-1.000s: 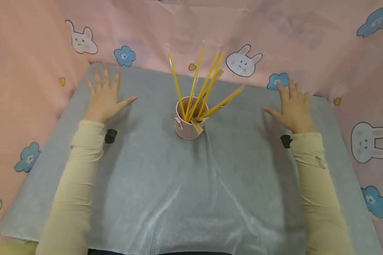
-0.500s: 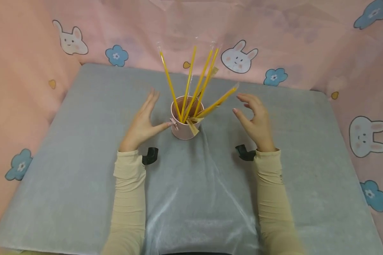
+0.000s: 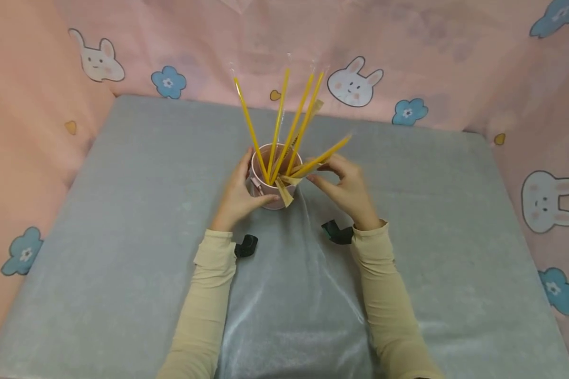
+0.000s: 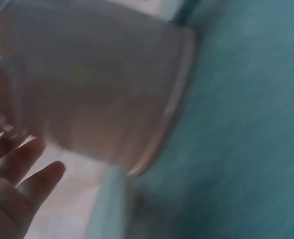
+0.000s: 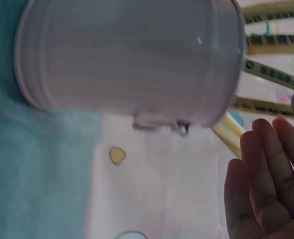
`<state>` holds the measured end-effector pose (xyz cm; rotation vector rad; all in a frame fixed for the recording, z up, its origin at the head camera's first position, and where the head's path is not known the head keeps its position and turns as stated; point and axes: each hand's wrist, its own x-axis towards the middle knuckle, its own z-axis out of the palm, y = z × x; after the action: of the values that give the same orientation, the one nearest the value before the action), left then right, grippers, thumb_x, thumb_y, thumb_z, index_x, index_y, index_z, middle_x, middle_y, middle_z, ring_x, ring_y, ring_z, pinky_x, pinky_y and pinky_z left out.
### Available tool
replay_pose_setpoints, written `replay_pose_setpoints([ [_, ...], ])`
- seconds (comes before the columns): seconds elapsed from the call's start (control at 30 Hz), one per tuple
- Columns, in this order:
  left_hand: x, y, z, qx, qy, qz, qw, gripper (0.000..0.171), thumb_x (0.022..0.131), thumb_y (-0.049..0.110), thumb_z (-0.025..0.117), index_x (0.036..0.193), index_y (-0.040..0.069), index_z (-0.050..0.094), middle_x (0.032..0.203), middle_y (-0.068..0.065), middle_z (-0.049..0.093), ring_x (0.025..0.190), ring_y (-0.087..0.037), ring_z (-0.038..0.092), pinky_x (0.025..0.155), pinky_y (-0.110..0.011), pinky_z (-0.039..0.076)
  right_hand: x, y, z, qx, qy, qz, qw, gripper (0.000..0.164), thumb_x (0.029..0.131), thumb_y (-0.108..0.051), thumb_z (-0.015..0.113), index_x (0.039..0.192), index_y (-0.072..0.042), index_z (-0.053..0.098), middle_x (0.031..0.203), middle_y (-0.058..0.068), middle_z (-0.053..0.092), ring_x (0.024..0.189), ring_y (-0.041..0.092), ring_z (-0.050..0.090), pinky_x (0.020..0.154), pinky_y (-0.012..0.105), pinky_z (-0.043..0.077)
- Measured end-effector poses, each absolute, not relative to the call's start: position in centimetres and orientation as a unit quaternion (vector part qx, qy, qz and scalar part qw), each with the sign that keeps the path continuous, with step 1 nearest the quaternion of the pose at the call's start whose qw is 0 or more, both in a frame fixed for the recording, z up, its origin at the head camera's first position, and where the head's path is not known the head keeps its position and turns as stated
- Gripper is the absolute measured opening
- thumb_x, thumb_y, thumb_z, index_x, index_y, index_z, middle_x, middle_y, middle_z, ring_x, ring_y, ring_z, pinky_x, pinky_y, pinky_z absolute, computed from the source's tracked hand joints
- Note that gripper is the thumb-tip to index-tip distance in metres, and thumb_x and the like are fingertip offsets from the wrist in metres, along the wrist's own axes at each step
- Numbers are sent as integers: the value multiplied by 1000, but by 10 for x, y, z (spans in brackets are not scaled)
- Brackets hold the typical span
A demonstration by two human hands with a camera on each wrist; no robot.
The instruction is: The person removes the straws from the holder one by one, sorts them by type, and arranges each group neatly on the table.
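A small pale pink bucket point(image 3: 277, 200) stands mid-table with several slim yellow sticks point(image 3: 278, 123) in clear wrappers inside it. Printed lettering runs along the sticks point(image 5: 273, 46) in the right wrist view. My left hand point(image 3: 234, 197) spans the bucket's left side, thumb straight across its front, fingers along its far side. Blurred in the left wrist view, its fingers point(image 4: 42, 179) lie beside the bucket's handle fitting. My right hand point(image 3: 348, 187) is close to the lowest, right-leaning stick point(image 3: 324, 157), thumb below it and fingers behind. In the right wrist view its fingers point(image 5: 271, 184) are extended, apart from the bucket point(image 5: 132, 55).
Tan paper-like strips point(image 3: 284, 192) hang over the bucket's front rim. A grey-blue cloth point(image 3: 123, 210) covers the table. Behind and at both sides rises a pink curtain point(image 3: 246, 31) with rabbits and flowers. Dark wrist cameras point(image 3: 336, 232) stick out inward from the sleeves.
Both hands have moved inward from the table's far left and right. The left has come up against the bucket, the right up to the leaning stick. Bucket and sticks stay in place.
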<state>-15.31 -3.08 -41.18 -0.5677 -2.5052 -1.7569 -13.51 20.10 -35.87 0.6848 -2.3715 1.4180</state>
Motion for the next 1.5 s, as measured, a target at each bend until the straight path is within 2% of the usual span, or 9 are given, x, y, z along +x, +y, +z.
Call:
replay_pose_setpoints([
  [0.13,-153,-21,-418,-165,-805,-568,45,107,65,12,87,149,2,21,140,-19,41,120,-30,46,100,-40,38,-141,193,-361,258,-816,496,144,26,81,5,69,107,5,67,104,14,67,97,24,62,85,34,49],
  [0.27,-152,-16,-420,-156,-798,-578,66,99,65,11,86,145,1,29,132,-20,48,113,-30,50,93,-42,42,-148,188,-361,270,-818,483,154,19,82,3,69,101,2,70,100,13,68,96,24,62,84,34,49],
  [0.33,-152,-16,-421,-151,-793,-587,70,96,65,10,86,144,1,32,130,-19,50,114,-28,50,94,-40,42,-150,186,-360,265,-822,478,157,15,83,1,69,97,1,71,99,12,68,94,23,62,82,33,49],
  [0.47,-151,-21,-422,-150,-782,-601,71,92,65,8,86,142,2,36,128,-18,52,112,-26,52,93,-38,43,-152,183,-361,255,-820,487,160,12,83,1,69,95,3,70,97,13,67,88,23,62,77,31,50],
  [0.7,-151,-29,-422,-166,-777,-603,65,94,64,8,87,143,5,35,131,-16,50,117,-25,50,98,-37,41,-150,181,-364,237,-779,557,168,17,80,14,65,96,10,65,97,22,65,87,28,60,79,33,51],
  [0.87,-150,-31,-422,-163,-786,-592,68,95,64,10,87,143,5,35,132,-15,50,117,-26,49,98,-37,40,-148,181,-363,207,-767,582,172,18,82,12,65,99,11,66,96,25,65,84,23,61,77,30,50],
  [1.0,-149,-31,-422,-158,-793,-584,74,97,64,12,88,144,4,34,134,-14,49,120,-26,47,101,-36,37,-147,183,-361,169,-757,598,201,14,83,6,67,97,9,67,92,19,68,79,16,60,73,27,48],
  [1.2,-149,-30,-424,-160,-797,-576,84,98,64,14,88,145,3,32,135,-14,48,120,-26,47,102,-37,36,-146,186,-356,137,-726,632,232,12,86,4,65,96,10,65,92,2,72,80,18,65,74,28,49],
  [1.5,-150,-32,-426,-167,-791,-583,88,99,64,12,88,145,4,32,136,-15,47,121,-26,46,103,-36,35,-144,188,-350,138,-663,693,249,9,86,8,62,93,7,66,90,3,71,86,21,66,79,30,51],
])
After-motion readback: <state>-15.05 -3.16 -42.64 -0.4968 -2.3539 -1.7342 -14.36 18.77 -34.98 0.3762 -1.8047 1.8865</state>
